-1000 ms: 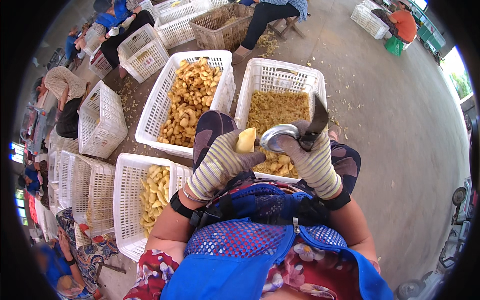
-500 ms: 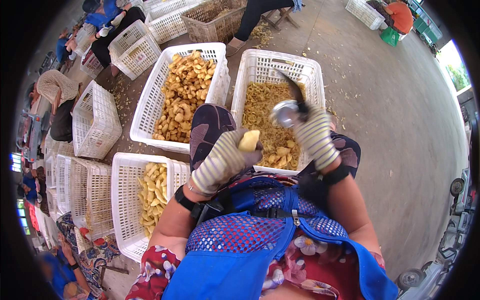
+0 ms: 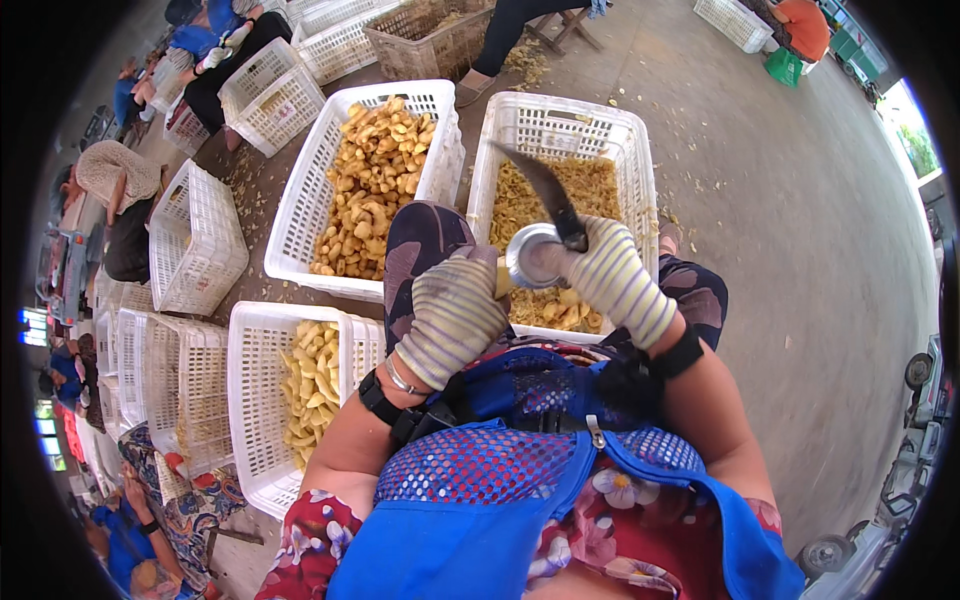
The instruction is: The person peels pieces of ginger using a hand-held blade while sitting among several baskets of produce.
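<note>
My left hand (image 3: 452, 312), in a striped glove, is closed around a pale piece of ginger (image 3: 503, 280), mostly hidden by the fingers. Against that ginger rests the rim of a small round metal cup (image 3: 530, 262), gripped in my gloved right hand (image 3: 618, 278). The same hand also holds a knife (image 3: 542, 188) whose dark curved blade points up and left. Both hands are over my lap, at the near end of a white crate (image 3: 641, 140) of ginger peelings (image 3: 575, 180). Several ginger pieces (image 3: 560, 310) lie at its near end.
A white crate (image 3: 290, 235) of unpeeled ginger (image 3: 375, 190) stands ahead to the left. Nearer on my left, another crate (image 3: 250, 400) holds peeled ginger (image 3: 312, 385). More crates (image 3: 195, 250) and seated people line the left side. Peel scraps litter the concrete floor (image 3: 780, 250).
My right hand has moved left and down, bringing the metal cup against the ginger. My left hand has turned, its back now covering most of the piece.
</note>
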A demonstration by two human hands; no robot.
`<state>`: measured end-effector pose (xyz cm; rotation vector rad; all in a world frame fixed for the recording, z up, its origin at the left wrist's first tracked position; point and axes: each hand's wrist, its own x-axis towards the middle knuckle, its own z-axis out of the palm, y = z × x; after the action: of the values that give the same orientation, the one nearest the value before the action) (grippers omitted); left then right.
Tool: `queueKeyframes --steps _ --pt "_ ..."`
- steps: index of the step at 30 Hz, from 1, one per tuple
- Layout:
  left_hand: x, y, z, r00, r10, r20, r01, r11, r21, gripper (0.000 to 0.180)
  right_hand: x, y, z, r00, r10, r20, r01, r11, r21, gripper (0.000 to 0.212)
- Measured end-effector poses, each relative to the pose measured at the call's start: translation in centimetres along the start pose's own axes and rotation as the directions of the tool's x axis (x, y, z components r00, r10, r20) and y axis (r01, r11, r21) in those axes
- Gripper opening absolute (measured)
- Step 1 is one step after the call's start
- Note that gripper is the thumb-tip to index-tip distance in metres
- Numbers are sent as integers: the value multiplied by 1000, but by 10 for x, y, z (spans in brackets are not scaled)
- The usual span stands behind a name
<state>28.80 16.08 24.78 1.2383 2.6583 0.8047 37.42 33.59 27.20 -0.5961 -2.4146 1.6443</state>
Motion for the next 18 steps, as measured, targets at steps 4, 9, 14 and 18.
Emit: queueKeyframes --steps 4,9,14,18 --pt "-3 4 -1 999 42 -14 -41 998 39 25 20 47 -40 976 129 -176 -135 991 -24 24" --pt "-9 -13 6 985 90 -148 -59 978 202 26 -5 -5 -27 958 226 -178 -216 974 73 24" --pt "-3 -12 5 988 111 -110 -80 965 252 28 0 -20 3 989 89 115 -83 995 -57 27" --pt "-5 -8 -2 986 82 -147 -58 985 162 30 25 29 -27 948 293 -124 -288 956 58 25"
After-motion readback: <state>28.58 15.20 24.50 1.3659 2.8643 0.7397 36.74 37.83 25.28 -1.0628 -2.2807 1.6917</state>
